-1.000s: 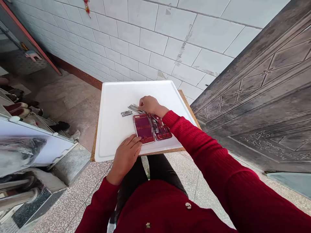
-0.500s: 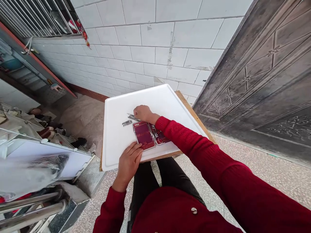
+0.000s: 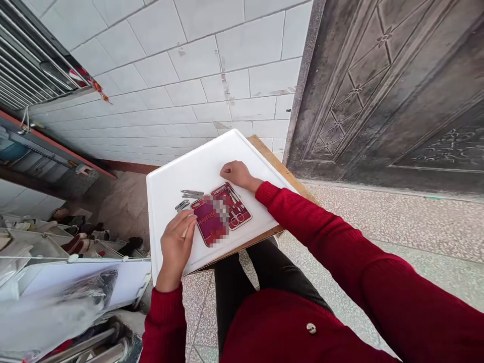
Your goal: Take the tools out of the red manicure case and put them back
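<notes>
A red manicure case (image 3: 206, 222) lies unfolded on a white board (image 3: 166, 186); part of it is blurred out. In its right half sit small scissors (image 3: 237, 219) and several slim metal tools. My left hand (image 3: 176, 244) is at the case's left edge, its thumb apart from the fingers, gripping nothing. Beyond the case, my right hand (image 3: 238, 173) hovers over or rests on the board with its fingers curled closed; whatever they may hold is hidden. Left of it lie slim metal tools (image 3: 192, 194), and nail clippers (image 3: 182, 204) lie nearer my left hand.
A brown panel (image 3: 260, 146) shows under the board's right edge. A tiled wall (image 3: 196, 96) stands behind, and a dark carved door (image 3: 363, 96) is on the right. Shoes (image 3: 81, 242) and a plastic-covered rack (image 3: 71, 287) are at the left.
My right hand has moved from the loose metal tools to the right, past the case's far edge. My left hand has shifted from the case's near corner up along its left side. The view has turned.
</notes>
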Action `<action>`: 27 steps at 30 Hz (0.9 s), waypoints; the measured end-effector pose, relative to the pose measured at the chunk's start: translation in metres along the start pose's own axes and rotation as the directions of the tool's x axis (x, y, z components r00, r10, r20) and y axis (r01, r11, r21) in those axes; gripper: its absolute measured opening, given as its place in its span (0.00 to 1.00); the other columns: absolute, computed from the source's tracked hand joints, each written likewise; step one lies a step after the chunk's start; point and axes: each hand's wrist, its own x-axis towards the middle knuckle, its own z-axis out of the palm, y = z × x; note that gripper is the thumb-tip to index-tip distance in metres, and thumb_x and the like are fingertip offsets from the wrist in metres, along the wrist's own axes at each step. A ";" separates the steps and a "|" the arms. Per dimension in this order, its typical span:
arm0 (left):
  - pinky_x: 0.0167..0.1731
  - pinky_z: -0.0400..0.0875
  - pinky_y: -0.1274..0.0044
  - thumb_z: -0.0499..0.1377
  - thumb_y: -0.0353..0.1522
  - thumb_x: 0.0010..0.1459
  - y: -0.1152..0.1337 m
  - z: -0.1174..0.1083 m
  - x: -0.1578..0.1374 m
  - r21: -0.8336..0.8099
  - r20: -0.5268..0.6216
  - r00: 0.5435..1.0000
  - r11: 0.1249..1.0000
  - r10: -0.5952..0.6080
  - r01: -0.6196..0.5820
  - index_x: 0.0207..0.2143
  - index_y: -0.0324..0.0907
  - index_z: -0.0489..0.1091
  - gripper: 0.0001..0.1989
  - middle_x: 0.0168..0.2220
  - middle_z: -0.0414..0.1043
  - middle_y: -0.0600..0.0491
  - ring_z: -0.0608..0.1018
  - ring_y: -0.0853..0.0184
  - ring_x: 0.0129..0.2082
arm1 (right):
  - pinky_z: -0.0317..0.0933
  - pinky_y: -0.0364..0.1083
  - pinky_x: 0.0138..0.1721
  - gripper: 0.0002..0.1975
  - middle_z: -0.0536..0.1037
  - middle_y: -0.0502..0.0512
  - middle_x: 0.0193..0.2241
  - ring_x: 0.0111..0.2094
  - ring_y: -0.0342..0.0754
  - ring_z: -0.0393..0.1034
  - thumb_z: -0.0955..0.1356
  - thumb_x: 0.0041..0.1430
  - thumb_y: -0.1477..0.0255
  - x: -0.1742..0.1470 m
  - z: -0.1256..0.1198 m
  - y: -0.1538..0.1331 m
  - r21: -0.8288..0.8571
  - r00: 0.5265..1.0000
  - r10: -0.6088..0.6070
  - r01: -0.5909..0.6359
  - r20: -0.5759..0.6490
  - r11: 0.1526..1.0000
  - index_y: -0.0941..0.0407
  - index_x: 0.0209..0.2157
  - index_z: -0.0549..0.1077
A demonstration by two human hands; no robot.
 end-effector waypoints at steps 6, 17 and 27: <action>0.52 0.79 0.62 0.52 0.41 0.75 -0.032 0.037 0.045 0.205 0.060 0.997 0.978 -0.048 0.035 0.45 0.44 0.82 0.19 0.52 0.83 0.45 0.84 0.55 0.52 | 0.62 0.41 0.34 0.07 0.85 0.51 0.32 0.32 0.44 0.75 0.72 0.56 0.80 0.003 -0.009 -0.002 0.104 0.986 -0.071 0.055 0.154 0.993 0.59 0.33 0.85; 0.58 0.69 0.60 0.51 0.37 0.74 -0.026 0.063 0.052 0.318 0.136 0.989 0.948 -0.063 0.017 0.48 0.45 0.78 0.16 0.54 0.82 0.46 0.79 0.53 0.57 | 0.58 0.41 0.33 0.06 0.86 0.53 0.36 0.35 0.44 0.75 0.77 0.56 0.78 0.002 -0.031 -0.008 -0.012 0.902 -0.198 0.219 0.383 0.976 0.59 0.37 0.86; 0.54 0.77 0.64 0.49 0.38 0.74 -0.036 0.070 0.047 0.282 0.085 0.989 0.955 -0.121 0.093 0.49 0.44 0.81 0.21 0.52 0.84 0.46 0.83 0.55 0.53 | 0.51 0.47 0.34 0.07 0.84 0.61 0.46 0.42 0.51 0.75 0.71 0.65 0.74 -0.011 -0.038 -0.026 -0.365 0.843 -0.294 0.475 0.451 0.801 0.60 0.40 0.83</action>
